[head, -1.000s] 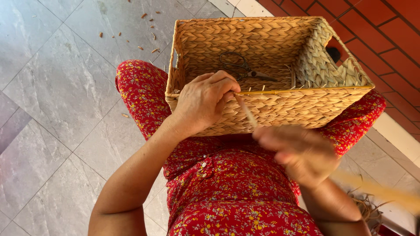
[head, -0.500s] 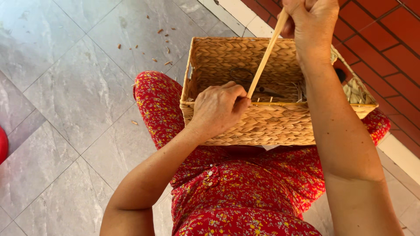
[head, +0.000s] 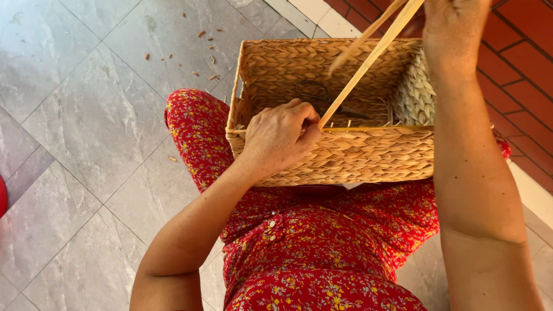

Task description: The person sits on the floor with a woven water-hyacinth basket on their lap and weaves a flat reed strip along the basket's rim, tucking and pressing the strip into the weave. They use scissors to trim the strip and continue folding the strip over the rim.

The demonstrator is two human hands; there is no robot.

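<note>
- woven basket [head: 345, 155] sits on the lap, near rim toward the body
- left hand [head: 279, 138] is curled over that rim, pinching the straw strand [head: 368, 60]
- right hand [head: 455, 26] is raised, closed on the strand's upper end
- scissors [head: 317, 95] lie inside

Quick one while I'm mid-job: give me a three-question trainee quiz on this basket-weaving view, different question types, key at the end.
1. True or false: the left hand rests on the near rim of the woven basket.
2. Multiple choice: the right hand, raised above the basket, pulls on
A. a flat pale strip
B. a red cloth
C. a metal wire
3. Fill in: the dark tool lying inside the basket is a pair of ____.

Key: 1 true; 2 A; 3 scissors.
</note>
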